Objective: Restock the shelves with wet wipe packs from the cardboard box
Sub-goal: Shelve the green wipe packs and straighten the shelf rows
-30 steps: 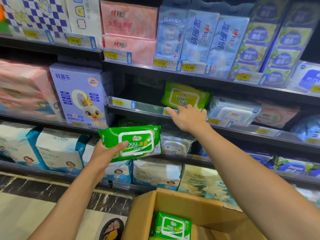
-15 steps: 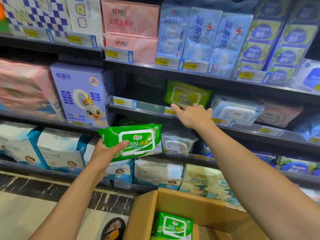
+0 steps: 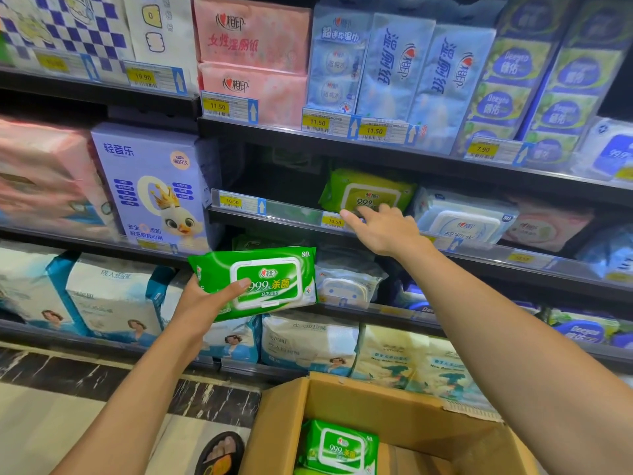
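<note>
My left hand [image 3: 202, 299] grips a green wet wipe pack [image 3: 270, 279] by its left end, thumb across its front, in front of the lower shelf. My right hand [image 3: 383, 228] reaches to the middle shelf, fingers extended and touching the lower front of a yellow-green wipe pack [image 3: 368, 190] that leans there. The open cardboard box [image 3: 404, 416] sits at the bottom centre with another green wipe pack [image 3: 339, 447] inside.
The middle shelf [image 3: 284, 219] is dark and bare left of the yellow-green pack. White-blue wipe packs [image 3: 459, 217] lie to its right. A purple tissue box [image 3: 150, 186] stands left. Large tissue bundles [image 3: 308, 341] fill the bottom shelf. Tiled floor [image 3: 68, 406] lies at left.
My right hand has slid slightly up and forward from the shelf edge onto the yellow-green pack's front. The left hand keeps the green pack almost still.
</note>
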`<state>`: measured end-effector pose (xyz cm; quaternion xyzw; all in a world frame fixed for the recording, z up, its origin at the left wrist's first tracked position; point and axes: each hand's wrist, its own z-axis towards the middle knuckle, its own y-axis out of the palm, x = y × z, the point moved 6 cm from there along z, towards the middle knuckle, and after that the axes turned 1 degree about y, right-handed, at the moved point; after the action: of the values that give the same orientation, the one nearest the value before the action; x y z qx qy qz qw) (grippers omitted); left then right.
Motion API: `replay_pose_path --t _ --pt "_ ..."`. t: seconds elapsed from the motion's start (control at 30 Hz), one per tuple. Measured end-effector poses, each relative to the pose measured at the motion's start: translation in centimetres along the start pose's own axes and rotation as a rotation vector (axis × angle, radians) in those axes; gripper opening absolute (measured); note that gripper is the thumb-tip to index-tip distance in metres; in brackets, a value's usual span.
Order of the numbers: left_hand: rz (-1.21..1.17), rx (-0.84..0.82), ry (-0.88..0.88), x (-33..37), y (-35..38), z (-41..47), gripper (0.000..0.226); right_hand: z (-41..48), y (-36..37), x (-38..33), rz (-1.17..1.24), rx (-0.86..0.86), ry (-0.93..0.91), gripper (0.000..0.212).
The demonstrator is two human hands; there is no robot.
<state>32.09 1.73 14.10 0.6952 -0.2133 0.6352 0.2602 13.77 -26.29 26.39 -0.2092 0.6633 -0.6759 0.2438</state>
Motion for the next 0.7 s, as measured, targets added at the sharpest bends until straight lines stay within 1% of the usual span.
replay_pose_path --t 0.2,0.3,0.47,0.7 --pt "0.0 -0.008 0.003 0.0 0.4 -0.1 0.054 0.4 -0.2 -1.8 -0.02 0.011 -0.05 0.086" --pt "0.004 -0.006 0.0 0.0 0.4 -0.1 0.054 0.9 -0.3 -2.3 -0.022 -0.018 -0.022 0.088" --pt "0.015 0.003 -0.002 -0.1 0.5 -0.1 0.052 1.8 -0.7 -1.8 -0.002 -0.04 0.064 0.098" --pt "0.024 -0.002 -0.007 -0.3 0.2 0.4 0.053 2.3 -0.5 -1.2 0.0 -0.045 0.051 0.099"
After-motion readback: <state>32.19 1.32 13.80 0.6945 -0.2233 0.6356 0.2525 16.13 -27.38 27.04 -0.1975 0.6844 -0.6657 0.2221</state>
